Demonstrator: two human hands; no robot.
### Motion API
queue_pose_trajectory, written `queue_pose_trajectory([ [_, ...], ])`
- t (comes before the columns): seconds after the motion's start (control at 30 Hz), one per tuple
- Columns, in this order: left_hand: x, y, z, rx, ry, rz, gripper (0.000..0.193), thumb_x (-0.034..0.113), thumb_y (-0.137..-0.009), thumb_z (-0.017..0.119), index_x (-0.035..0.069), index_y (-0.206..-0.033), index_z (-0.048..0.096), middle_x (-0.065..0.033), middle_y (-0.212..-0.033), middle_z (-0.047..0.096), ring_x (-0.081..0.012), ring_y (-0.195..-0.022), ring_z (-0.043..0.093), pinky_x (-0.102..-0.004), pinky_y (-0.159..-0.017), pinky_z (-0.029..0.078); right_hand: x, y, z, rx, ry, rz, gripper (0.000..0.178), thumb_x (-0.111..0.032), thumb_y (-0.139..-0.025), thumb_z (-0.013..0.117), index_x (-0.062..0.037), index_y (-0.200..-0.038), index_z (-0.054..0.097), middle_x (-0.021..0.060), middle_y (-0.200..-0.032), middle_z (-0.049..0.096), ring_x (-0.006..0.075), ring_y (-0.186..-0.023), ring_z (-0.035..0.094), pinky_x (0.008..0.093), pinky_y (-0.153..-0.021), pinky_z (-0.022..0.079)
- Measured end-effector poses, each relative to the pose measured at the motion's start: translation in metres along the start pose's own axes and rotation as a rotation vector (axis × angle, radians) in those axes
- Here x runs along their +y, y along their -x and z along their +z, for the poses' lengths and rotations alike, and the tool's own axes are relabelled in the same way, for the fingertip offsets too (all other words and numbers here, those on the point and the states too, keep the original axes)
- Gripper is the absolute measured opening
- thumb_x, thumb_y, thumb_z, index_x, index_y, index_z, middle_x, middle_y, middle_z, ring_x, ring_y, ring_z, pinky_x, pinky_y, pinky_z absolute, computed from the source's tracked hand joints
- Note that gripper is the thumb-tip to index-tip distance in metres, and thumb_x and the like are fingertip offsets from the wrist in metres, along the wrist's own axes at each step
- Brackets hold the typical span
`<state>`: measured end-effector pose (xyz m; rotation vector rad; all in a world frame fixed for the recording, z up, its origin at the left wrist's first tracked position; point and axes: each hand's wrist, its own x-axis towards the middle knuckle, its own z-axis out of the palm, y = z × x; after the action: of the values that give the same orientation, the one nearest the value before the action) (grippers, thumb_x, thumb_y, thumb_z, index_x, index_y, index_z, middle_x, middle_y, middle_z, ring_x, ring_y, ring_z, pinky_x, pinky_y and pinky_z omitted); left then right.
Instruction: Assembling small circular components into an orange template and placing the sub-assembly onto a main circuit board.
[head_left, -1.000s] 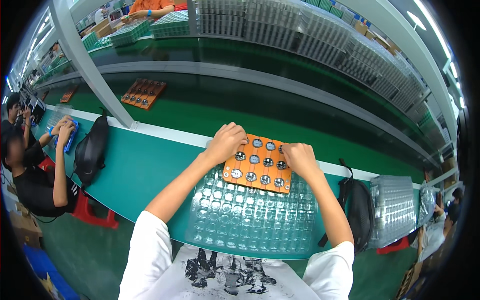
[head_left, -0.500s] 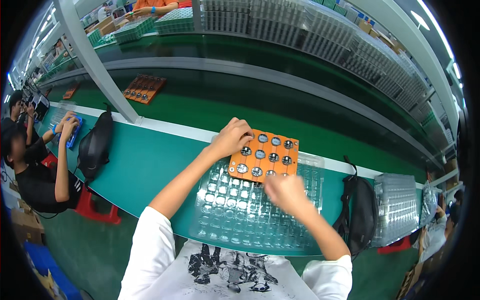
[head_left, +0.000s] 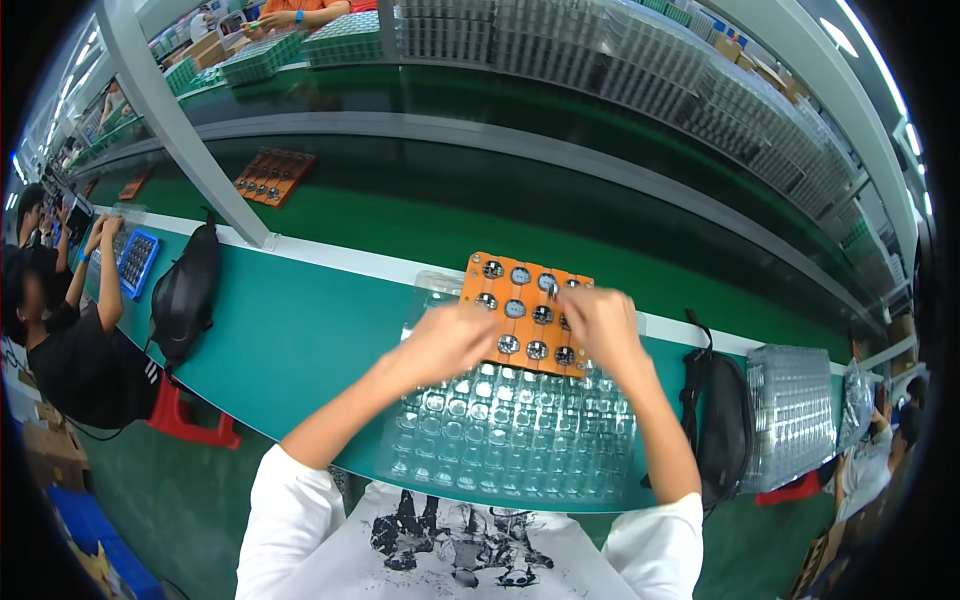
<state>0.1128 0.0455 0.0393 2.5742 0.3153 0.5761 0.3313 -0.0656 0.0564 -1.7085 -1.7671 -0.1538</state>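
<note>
An orange tray (head_left: 526, 328) lies at the far side of the table, on a clear plastic blister tray (head_left: 470, 430). Rows of small round metallic parts (head_left: 515, 309) sit in its holes. My right hand (head_left: 606, 322) is over the tray's right side, thumb and fingers pinched at a small dark, shiny part (head_left: 553, 292) that looks tilted up from its row. My left hand (head_left: 452, 342) is closed and slightly blurred at the tray's lower left corner, covering part of it. Whatever its fingertips hold is hidden.
Black bags (head_left: 187, 290) lie left and right on the green table (head_left: 290, 330). Stacked clear trays (head_left: 793, 415) stand at the right. Beyond the white table edge, another orange tray (head_left: 274, 177) rests on the green conveyor. Co-workers sit at left, one near a blue tray (head_left: 138, 264).
My left hand has come down from the orange tray's upper left corner to its lower left. My right hand has risen from the lower edge to the upper right parts.
</note>
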Motion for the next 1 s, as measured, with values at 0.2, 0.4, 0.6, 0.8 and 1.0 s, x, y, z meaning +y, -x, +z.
queue_pose_trajectory([
  [0.2, 0.011, 0.044, 0.020, 0.148, -0.013, -0.123, 0.009, 0.011, -0.086, 0.063, 0.003, -0.090, 0.066, -0.0142, -0.086, 0.067, -0.0304, -0.056, 0.061, -0.0399, -0.053, 0.050, 0.047, -0.019, 0.043, -0.112, 0.177, -0.074, 0.007, -0.001, -0.073, 0.061, 0.0005, -0.067, 0.062, 0.0179, -0.065, 0.063, 0.0339, -0.063, 0.065, 0.0417, -0.054, 0.050],
  [0.4, 0.009, 0.043, 0.010, 0.185, 0.051, -0.284, 0.030, 0.004, -0.083, 0.065, 0.003, -0.112, 0.059, -0.0109, -0.096, 0.062, -0.0237, -0.069, 0.063, -0.0365, -0.061, 0.051, 0.043, -0.020, 0.040, -0.282, 0.260, 0.010, 0.011, -0.010, -0.084, 0.063, -0.0026, -0.080, 0.070, 0.0148, -0.069, 0.066, 0.0333, -0.065, 0.064, 0.0421, -0.059, 0.051],
  [0.6, 0.006, 0.032, 0.019, 0.230, 0.145, -0.350, 0.041, 0.009, -0.084, 0.066, -0.003, -0.120, 0.054, -0.0158, -0.108, 0.062, -0.0206, -0.073, 0.062, -0.0342, -0.065, 0.051, 0.047, -0.020, 0.037, -0.243, 0.210, -0.033, 0.012, -0.011, -0.080, 0.065, -0.0013, -0.074, 0.066, 0.0174, -0.061, 0.062, 0.0347, -0.064, 0.065, 0.0433, -0.056, 0.050],
  [0.8, -0.027, 0.023, 0.018, 0.218, 0.422, -0.558, 0.038, 0.013, -0.090, 0.059, -0.004, -0.123, 0.053, -0.0173, -0.111, 0.066, -0.0218, -0.083, 0.066, -0.0353, -0.072, 0.054, 0.052, -0.003, 0.008, -0.046, 0.022, 0.590, 0.032, -0.032, -0.093, 0.059, -0.0005, -0.095, 0.066, 0.0179, -0.079, 0.070, 0.0363, -0.078, 0.068, 0.0431, -0.068, 0.053],
  [1.0, -0.028, 0.001, 0.011, 0.116, 0.438, -0.652, 0.040, 0.015, -0.093, 0.056, -0.006, -0.127, 0.051, -0.0157, -0.104, 0.068, -0.0193, -0.092, 0.066, -0.0318, -0.077, 0.053, 0.050, 0.058, 0.029, -0.091, -0.239, 0.745, 0.031, -0.025, -0.097, 0.049, -0.0014, -0.109, 0.065, 0.0253, -0.086, 0.067, 0.0452, -0.087, 0.064, 0.0502, -0.078, 0.050],
])
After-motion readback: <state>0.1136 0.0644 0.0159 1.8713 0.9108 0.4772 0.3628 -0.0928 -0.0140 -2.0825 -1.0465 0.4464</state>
